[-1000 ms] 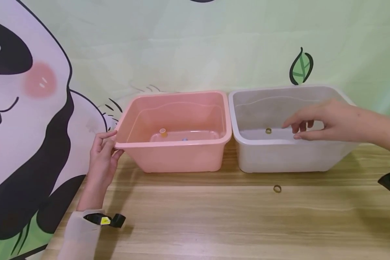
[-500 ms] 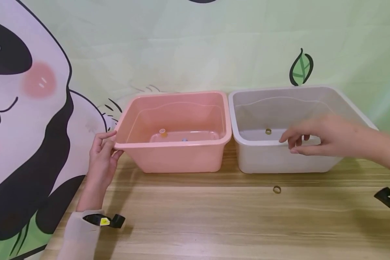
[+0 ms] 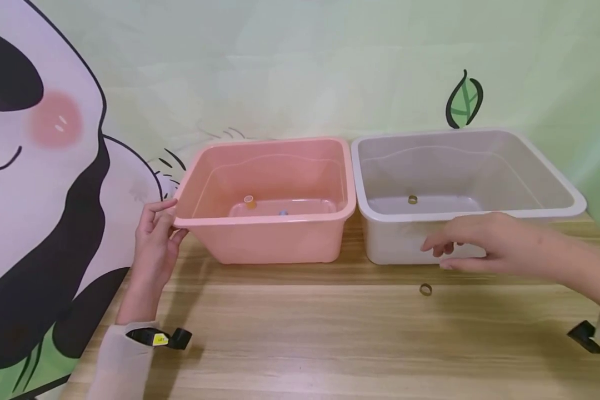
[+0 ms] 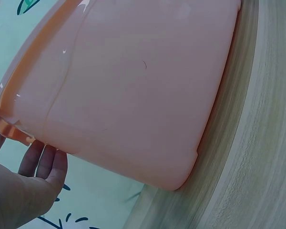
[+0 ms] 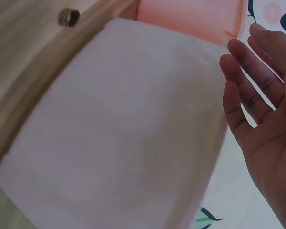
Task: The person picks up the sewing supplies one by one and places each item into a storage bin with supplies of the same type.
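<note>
My left hand [image 3: 154,247] pinches the rim of a pink plastic basin [image 3: 280,241] at its left front corner. Some of its fingers [image 4: 44,162] tuck under the rim in the left wrist view. In front of the light grey basin [image 3: 392,241] hovers my right hand [image 3: 500,244], its fingers loosely bent and holding nothing. Below those fingertips, a bronze-coloured ring with a patterned band [image 5: 65,17] stands on the table. Another similar ring [image 3: 412,199] sits on the floor of the grey basin.
Inside the pink basin are a small orange piece with a white top [image 3: 250,202] and a small blue object [image 3: 283,213], partly hidden by the front rim. The basins stand side by side on a wood-grain table [image 3: 300,333], against a panda-printed backdrop [image 3: 300,66].
My right hand has come down and toward me, from over the grey basin to in front of its wall. The left hand keeps its hold on the pink rim.
</note>
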A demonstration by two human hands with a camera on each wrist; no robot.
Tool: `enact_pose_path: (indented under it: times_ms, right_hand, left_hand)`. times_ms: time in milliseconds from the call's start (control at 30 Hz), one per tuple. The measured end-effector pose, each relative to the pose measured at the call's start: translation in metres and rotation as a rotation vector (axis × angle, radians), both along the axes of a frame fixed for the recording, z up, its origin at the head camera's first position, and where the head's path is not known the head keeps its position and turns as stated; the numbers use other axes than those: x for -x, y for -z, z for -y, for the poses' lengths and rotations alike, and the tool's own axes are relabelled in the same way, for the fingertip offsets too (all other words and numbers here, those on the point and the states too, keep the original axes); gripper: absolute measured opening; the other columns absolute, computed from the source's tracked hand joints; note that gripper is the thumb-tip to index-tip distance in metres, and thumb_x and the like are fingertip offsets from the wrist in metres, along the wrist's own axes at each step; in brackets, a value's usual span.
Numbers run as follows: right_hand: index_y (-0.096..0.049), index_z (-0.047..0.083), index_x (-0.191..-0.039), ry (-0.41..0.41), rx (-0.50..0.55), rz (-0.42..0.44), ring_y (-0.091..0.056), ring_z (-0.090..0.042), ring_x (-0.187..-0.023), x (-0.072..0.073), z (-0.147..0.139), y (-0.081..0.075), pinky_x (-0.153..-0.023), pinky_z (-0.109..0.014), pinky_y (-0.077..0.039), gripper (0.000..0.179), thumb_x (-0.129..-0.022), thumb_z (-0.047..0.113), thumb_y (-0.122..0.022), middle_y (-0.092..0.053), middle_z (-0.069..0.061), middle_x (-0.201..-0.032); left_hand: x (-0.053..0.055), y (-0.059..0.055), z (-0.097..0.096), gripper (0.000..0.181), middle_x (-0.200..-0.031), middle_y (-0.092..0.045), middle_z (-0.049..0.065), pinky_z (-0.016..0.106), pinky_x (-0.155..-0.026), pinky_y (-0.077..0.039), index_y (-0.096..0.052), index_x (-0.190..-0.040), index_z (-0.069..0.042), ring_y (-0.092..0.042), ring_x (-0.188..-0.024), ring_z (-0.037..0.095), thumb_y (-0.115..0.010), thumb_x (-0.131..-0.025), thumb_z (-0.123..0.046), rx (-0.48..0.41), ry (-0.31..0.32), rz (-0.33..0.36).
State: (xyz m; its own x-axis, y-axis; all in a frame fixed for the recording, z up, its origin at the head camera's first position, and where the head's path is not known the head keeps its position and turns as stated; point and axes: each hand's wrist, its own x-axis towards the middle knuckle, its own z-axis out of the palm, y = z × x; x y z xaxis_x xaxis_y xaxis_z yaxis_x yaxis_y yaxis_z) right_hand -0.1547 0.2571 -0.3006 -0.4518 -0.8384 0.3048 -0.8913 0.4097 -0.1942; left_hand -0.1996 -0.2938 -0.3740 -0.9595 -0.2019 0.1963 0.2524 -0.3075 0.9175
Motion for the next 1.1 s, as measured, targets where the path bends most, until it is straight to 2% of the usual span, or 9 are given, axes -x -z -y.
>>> enact_pose_path:
  times_ms: [233,400,733,900,1100]
  right_hand:
    - [-0.068,0.027,-0.120,-0.019,0.052,0.016,-0.065,-0.002,-0.088,-0.004,-0.006,0.026,-0.079,-0.011,-0.049,0.043,-0.083,0.011,-0.083,-0.069,0.019,-0.105]
    - [-0.069,0.022,-0.118,0.018,0.085,-0.005,-0.067,-0.004,-0.091,-0.008,-0.015,0.052,-0.082,-0.009,-0.049,0.040,-0.083,0.011,-0.083,-0.070,0.015,-0.105]
    - [-0.072,0.015,-0.114,0.123,0.118,-0.015,-0.064,-0.001,-0.084,-0.013,-0.027,0.093,-0.073,-0.011,-0.050,0.040,-0.077,0.009,-0.087,-0.071,0.011,-0.098]
    - [-0.072,0.013,-0.113,0.174,0.132,-0.032,-0.061,0.000,-0.081,-0.015,-0.029,0.106,-0.068,-0.012,-0.050,0.038,-0.078,0.013,-0.087,-0.069,0.010,-0.092]
    - [-0.071,0.014,-0.113,0.213,0.160,0.023,-0.060,0.000,-0.081,-0.018,-0.026,0.116,-0.065,-0.013,-0.050,0.046,-0.072,0.004,-0.088,-0.068,0.012,-0.092]
  left_hand:
    - [-0.001,0.000,0.000,0.021,-0.128,-0.054,0.013,0.026,-0.087,-0.057,-0.056,-0.121,-0.008,-0.059,-0.105,0.021,-0.061,-0.103,-0.015,0.004,-0.001,-0.001]
    - [-0.001,0.001,0.000,0.020,-0.127,-0.055,0.013,0.026,-0.087,-0.057,-0.056,-0.121,-0.008,-0.059,-0.106,0.022,-0.060,-0.103,-0.014,0.005,-0.003,0.000]
    - [0.000,0.001,0.000,0.018,-0.126,-0.056,0.012,0.026,-0.088,-0.057,-0.056,-0.120,-0.009,-0.060,-0.106,0.022,-0.060,-0.103,-0.014,-0.004,-0.004,0.001]
    - [0.000,0.000,0.000,0.019,-0.126,-0.057,0.012,0.026,-0.088,-0.057,-0.056,-0.121,-0.009,-0.060,-0.104,0.021,-0.060,-0.103,-0.014,0.000,-0.004,-0.002]
    - [0.000,0.000,0.001,0.018,-0.126,-0.056,0.013,0.026,-0.086,-0.057,-0.056,-0.120,-0.009,-0.060,-0.102,0.021,-0.059,-0.103,-0.013,-0.005,0.000,-0.004]
